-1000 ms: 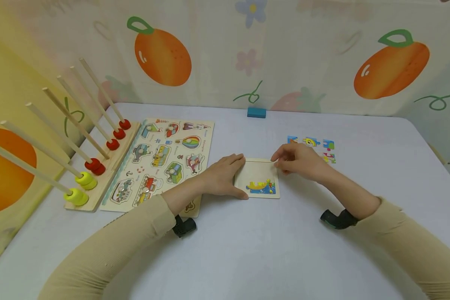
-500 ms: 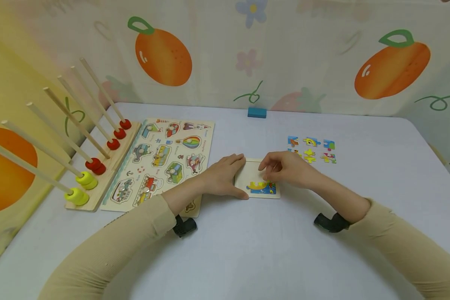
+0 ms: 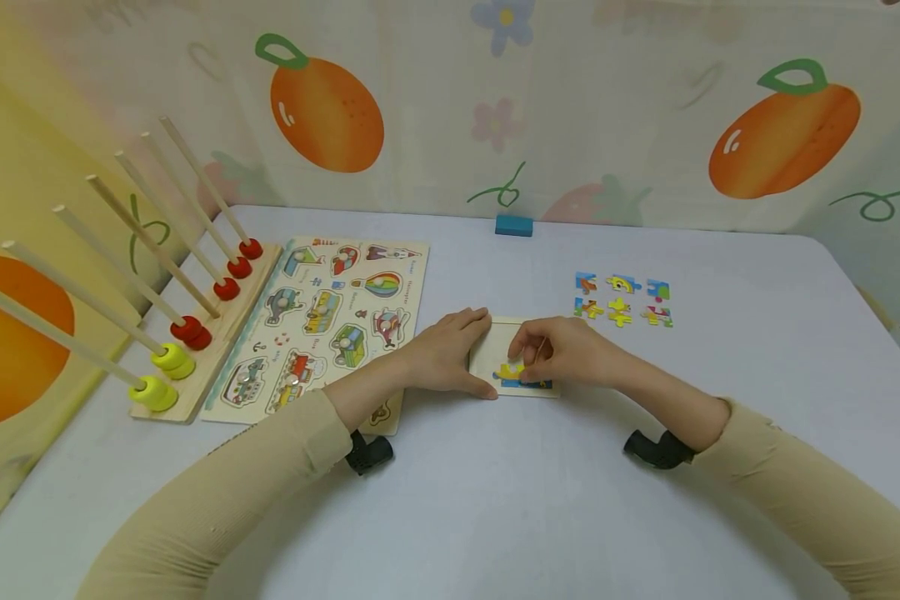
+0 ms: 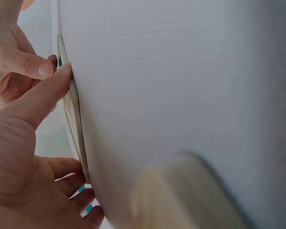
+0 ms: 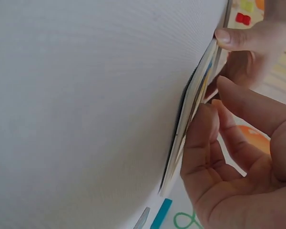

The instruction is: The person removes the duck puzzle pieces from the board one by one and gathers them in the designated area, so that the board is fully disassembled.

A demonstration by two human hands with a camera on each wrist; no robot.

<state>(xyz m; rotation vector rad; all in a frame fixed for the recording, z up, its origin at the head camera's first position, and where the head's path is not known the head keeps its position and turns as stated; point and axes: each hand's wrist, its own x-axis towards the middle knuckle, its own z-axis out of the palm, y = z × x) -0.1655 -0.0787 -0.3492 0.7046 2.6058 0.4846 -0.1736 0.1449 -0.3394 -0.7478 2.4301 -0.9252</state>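
A small pale wooden puzzle tray lies on the table, with blue and yellow puzzle pieces along its near side. My left hand holds the tray at its left side, thumb at the near corner and fingers at the far one. In the left wrist view the thumb presses on the tray's edge. Over the tray's right part is my right hand, fingers bent and fingertips down at the pieces. In the right wrist view its thumb and fingertips stand slightly apart, with no piece showing between them.
Several loose puzzle pieces lie in two rows beyond the right hand. A picture peg board and a wooden bead rack with tall rods stand at left. A blue block sits near the back edge.
My right hand has moved left and nearer from the tray's right edge to over the pieces in it, uncovering the loose pieces behind. My left hand has stayed in place.
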